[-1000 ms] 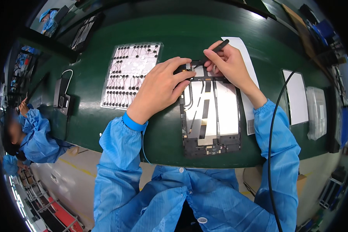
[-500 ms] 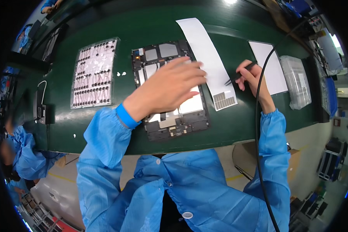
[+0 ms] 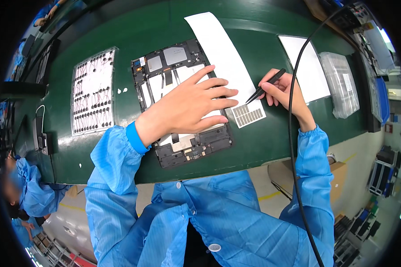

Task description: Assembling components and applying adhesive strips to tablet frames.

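Spread flat with its fingers apart, my left hand (image 3: 187, 101) lies over an opened tablet-like device (image 3: 196, 149) and hides its middle. The fingertips reach the edge of a long white backing sheet (image 3: 223, 49) beside it. At that sheet's near end are rows of small grey rectangular stickers (image 3: 248, 116). My right hand (image 3: 283, 92) grips black tweezers (image 3: 265, 87), their tips pointing down at the upper left of the sticker rows. Whether the tips touch a sticker is too small to tell.
A clear tray (image 3: 93, 91) of small black parts with wires stands at left. Right of my hand lie a white sheet (image 3: 305, 66) and a clear plastic box (image 3: 341, 84). A black cable (image 3: 291, 120) hangs before my right arm. Another person in blue (image 3: 35, 178) is at far left.
The tweezers have moved left and down to the stickers. My left hand has spread its fingers over the device. The whole view has shifted slightly.
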{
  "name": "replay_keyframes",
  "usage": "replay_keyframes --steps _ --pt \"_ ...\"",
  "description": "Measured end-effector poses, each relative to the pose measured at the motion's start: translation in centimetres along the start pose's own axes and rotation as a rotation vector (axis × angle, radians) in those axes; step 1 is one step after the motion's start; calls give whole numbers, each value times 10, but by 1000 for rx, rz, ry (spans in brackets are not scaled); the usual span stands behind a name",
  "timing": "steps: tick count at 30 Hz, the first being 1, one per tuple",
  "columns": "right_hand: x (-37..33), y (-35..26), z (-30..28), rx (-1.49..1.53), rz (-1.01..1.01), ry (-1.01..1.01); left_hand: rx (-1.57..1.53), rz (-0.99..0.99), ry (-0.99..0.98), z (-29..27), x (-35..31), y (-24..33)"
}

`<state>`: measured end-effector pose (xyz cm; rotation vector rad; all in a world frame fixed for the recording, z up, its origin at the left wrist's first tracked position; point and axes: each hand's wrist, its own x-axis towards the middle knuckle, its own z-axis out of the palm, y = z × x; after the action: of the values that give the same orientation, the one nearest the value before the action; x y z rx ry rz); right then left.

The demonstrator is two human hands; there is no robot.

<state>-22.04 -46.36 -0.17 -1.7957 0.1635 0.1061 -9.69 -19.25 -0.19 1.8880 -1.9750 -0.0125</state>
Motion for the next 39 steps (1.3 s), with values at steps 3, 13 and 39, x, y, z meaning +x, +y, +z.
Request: replay_keyframes --steps 3,13,39 --pt "2 -1 0 -24 22 -5 -38 -21 -59 0 -1 -3" --pt "59 7 0 279 -122 258 -116 48 18 1 -11 -7" --pt "165 -21 78 218 -205 -14 69 -452 387 -32 -46 -46"
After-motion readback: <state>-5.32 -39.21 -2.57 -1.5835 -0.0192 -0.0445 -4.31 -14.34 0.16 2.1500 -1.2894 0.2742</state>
